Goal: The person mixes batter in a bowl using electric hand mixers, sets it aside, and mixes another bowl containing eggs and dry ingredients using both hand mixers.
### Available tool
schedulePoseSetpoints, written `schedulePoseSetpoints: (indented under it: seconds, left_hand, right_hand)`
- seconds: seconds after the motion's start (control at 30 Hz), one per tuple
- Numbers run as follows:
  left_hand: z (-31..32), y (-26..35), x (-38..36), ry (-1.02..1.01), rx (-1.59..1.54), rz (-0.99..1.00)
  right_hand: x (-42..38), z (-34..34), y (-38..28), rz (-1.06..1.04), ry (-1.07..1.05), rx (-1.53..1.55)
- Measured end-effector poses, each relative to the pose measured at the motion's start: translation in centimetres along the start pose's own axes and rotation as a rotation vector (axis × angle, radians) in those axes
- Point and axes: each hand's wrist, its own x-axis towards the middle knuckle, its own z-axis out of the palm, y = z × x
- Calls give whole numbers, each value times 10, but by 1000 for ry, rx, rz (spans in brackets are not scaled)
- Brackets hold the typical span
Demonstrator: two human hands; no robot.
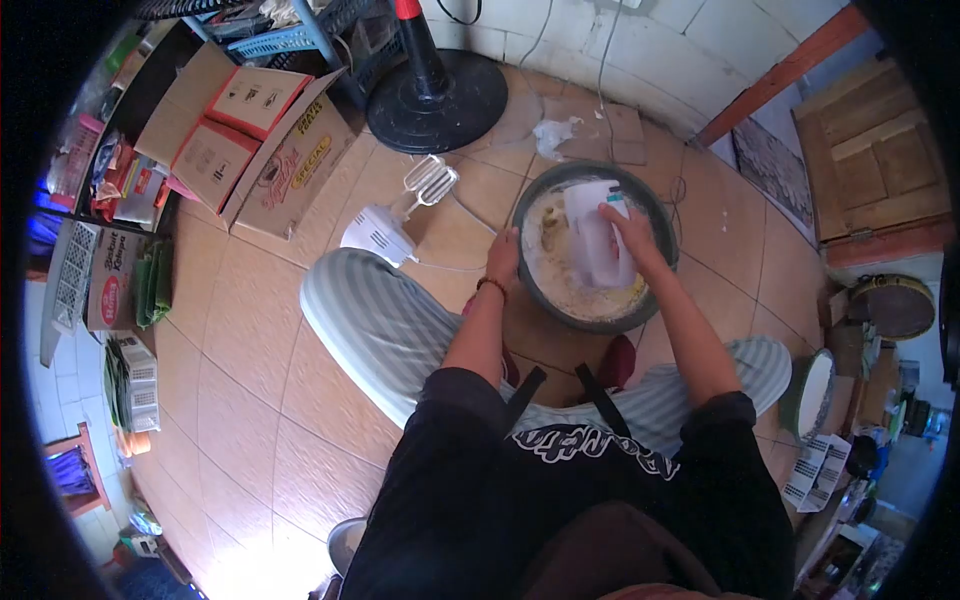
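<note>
A dark grey basin (590,322) on the tiled floor in front of me holds a pale, floury mixture (552,245) with yellowish patches. My left hand (503,257) grips the basin's left rim; its fingertips are partly hidden. In my right hand (630,235) is a translucent plastic pitcher (592,240), tilted over the basin, its contents hard to make out. To the left of the basin, a white hand mixer (378,232) lies on the floor, with its metal beaters pointing up and away.
An opened cardboard box (295,180) stands at the upper left. Beyond the mixer is a black round stand base (437,105). A mixer cord (450,267) runs toward the basin. On the right are a bowl of white stuff (818,395) and a wooden door (875,150).
</note>
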Motion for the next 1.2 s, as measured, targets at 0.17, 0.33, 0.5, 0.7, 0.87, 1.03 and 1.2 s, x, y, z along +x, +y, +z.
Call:
schedulePoseSetpoints:
  seconds: [0.17, 0.33, 0.5, 0.7, 0.87, 1.03, 1.2]
  left_hand:
    - [-2, 10, -8, 2, 7, 6]
    - [-2, -2, -1, -21, 2, 4]
    - [2, -6, 0, -26, -100, -77]
    - [-3, 18, -11, 37, 223, -7]
    - [-1, 22, -15, 113, 267, 46]
    - [-4, 25, -18, 137, 257, 94]
    - [-4, 26, -16, 101, 254, 82]
  right_hand:
    - [10, -15, 6, 93, 177, 128]
    - [7, -16, -2, 72, 228, -29]
    - [7, 10, -18, 12, -8, -155]
    - [-8, 6, -6, -61, -281, -379]
    - [-59, -15, -35, -38, -575, -546]
    - [-69, -51, -15, -3, -636, -672]
    - [-67, -73, -25, 243, -623, -724]
